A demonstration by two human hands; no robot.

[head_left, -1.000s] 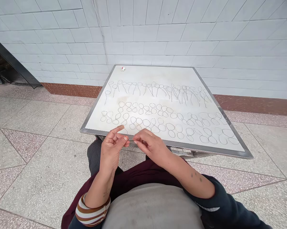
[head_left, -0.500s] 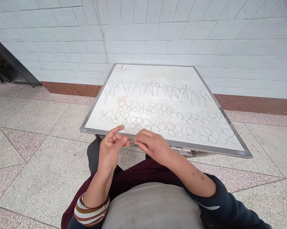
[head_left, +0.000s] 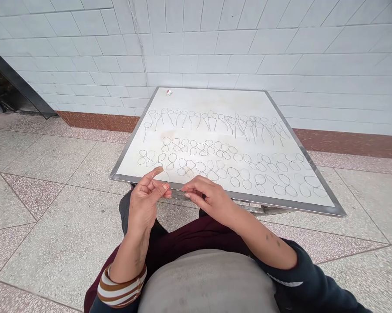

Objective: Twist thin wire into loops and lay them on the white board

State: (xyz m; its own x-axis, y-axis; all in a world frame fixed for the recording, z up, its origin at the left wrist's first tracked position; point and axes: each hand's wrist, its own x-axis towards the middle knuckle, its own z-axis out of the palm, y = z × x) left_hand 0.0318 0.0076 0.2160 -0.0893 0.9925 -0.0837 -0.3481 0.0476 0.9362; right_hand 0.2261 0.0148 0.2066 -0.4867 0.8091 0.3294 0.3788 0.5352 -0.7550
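Over the table's near edge, my left hand point(head_left: 146, 193) pinches a thin wire point(head_left: 152, 174) between thumb and fingers. The wire is bent into a round loop that stands up above the fingertips. My right hand point(head_left: 204, 193) is beside it on the right, thumb and fingertips closed in a pinch, apparently on the wire's free end; the fine strand between the hands is hard to see. Just beyond lie several figure-eight wire pieces point(head_left: 235, 177) on the white tabletop. Farther back is a row of single wire loops with loose tails point(head_left: 215, 119).
The white table point(head_left: 241, 99) has a grey metal rim and stands near a tiled wall point(head_left: 202, 65). A small white-and-red object point(head_left: 169, 92) lies at its far left corner. At the left edge is a dark opening point(head_left: 6, 91). Speckled tile floor point(head_left: 68, 226) surrounds the table.
My left hand has moved slightly left and down, away from the right hand, and the wire loop now shows clearly. My right hand has barely moved.
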